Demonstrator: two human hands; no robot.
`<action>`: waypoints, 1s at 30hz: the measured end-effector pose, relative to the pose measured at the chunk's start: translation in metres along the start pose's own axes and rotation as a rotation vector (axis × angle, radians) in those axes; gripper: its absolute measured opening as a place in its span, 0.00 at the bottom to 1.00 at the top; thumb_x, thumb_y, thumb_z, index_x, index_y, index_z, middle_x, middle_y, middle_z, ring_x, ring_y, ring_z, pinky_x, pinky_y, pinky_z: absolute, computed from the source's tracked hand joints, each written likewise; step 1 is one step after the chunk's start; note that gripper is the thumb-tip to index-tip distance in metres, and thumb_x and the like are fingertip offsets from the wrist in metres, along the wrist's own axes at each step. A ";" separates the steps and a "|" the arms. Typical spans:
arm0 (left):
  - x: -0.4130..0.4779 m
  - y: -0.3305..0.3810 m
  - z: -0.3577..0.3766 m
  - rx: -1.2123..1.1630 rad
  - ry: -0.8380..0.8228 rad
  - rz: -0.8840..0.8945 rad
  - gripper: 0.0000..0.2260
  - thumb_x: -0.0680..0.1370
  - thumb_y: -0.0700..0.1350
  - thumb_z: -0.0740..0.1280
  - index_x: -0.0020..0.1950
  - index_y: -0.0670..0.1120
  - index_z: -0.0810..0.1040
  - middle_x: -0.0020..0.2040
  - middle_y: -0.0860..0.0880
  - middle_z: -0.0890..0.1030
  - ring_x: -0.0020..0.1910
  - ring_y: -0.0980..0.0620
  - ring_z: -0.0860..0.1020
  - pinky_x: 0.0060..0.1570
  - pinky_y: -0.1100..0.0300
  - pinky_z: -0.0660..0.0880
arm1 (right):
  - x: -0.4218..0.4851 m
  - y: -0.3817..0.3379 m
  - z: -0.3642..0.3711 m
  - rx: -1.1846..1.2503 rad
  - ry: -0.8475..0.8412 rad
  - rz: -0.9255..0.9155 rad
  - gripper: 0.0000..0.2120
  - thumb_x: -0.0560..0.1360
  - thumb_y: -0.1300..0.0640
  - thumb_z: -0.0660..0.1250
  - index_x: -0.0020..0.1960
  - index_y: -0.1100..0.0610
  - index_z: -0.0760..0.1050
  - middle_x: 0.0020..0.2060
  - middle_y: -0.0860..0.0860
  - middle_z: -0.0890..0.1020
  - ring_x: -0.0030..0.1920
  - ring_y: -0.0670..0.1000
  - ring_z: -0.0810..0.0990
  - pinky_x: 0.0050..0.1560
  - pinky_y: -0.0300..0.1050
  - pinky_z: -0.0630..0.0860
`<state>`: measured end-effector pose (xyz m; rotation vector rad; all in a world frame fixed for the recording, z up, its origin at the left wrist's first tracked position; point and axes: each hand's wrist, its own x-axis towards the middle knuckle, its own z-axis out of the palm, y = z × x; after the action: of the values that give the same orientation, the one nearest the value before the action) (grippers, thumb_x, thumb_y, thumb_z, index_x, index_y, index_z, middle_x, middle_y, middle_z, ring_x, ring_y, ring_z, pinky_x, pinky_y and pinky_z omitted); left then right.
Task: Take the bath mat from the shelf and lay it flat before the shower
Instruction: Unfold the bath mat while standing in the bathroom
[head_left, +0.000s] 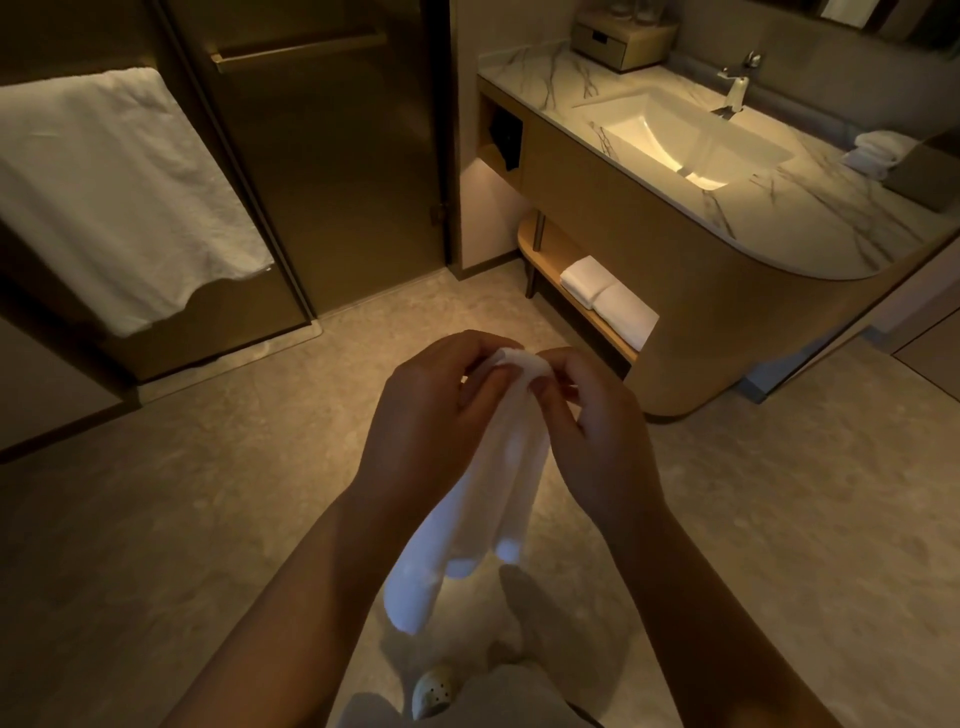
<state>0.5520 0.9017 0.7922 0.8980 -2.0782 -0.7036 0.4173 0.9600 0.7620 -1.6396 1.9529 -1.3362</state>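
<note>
Both hands pinch the top edge of the bath mat, left hand and right hand close together with fingers curled onto the cloth. The mat hangs in folds between the forearms, off the shelf and above the floor. To open it well, I judge the hands should slide apart along that edge to its corners, then lower it. Open floor runs ahead to the shower door. The vanity and its rounded corner crowd the right.

Shower door ahead left, vanity right, towels on its low shelf.
</note>
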 end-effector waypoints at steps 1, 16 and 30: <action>-0.001 0.000 -0.001 -0.001 0.015 -0.001 0.07 0.77 0.45 0.64 0.54 0.53 0.77 0.45 0.60 0.79 0.47 0.66 0.75 0.43 0.73 0.70 | 0.000 -0.001 0.000 0.008 0.026 -0.004 0.09 0.78 0.55 0.59 0.54 0.55 0.75 0.46 0.48 0.79 0.47 0.44 0.77 0.47 0.46 0.77; -0.010 -0.001 0.005 -0.033 -0.001 -0.051 0.05 0.76 0.48 0.64 0.49 0.53 0.79 0.41 0.60 0.78 0.45 0.63 0.75 0.39 0.74 0.67 | 0.000 -0.016 -0.024 -0.012 0.099 -0.125 0.07 0.77 0.52 0.60 0.48 0.54 0.75 0.38 0.47 0.77 0.40 0.44 0.75 0.39 0.44 0.75; -0.011 -0.002 0.017 0.065 -0.090 -0.058 0.03 0.77 0.45 0.64 0.45 0.52 0.76 0.40 0.56 0.78 0.40 0.59 0.74 0.38 0.73 0.65 | 0.000 -0.014 -0.065 0.138 0.363 -0.044 0.06 0.79 0.54 0.60 0.46 0.52 0.74 0.36 0.41 0.76 0.38 0.41 0.74 0.36 0.30 0.67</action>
<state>0.5444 0.9119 0.7767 0.9825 -2.1726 -0.7217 0.3811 0.9911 0.8078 -1.4633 1.9644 -1.8501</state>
